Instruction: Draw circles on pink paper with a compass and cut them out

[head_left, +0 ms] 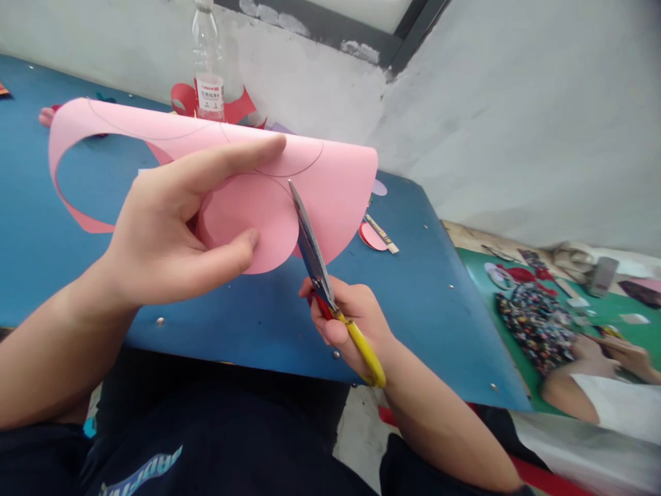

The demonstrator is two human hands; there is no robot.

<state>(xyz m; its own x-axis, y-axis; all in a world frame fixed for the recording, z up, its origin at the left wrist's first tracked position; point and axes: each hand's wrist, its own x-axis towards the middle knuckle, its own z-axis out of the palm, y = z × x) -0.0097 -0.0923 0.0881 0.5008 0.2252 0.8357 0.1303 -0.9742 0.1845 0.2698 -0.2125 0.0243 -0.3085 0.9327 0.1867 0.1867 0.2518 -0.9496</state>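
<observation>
My left hand [170, 213] grips a curved sheet of pink paper [341, 186], fingers on its upper part and thumb on a partly cut round piece [258, 220]. Pencil-drawn circle lines show on the sheet, and a large round hole opens at its left end. In my right hand [356, 317] is a pair of scissors [315, 262] with yellow and red handles. Their blades look closed together and point up at the paper, with the tip by the drawn line at the edge of the round piece.
Behind the paper, a clear water bottle [207, 69] stands by red paper scraps [240, 107] near the wall. Pink and red paper circles [374, 236] lie on the blue table [413, 303] under a thin strip. At right, another person's hands [614, 355] work over a green table [478, 275] with cloth and tools.
</observation>
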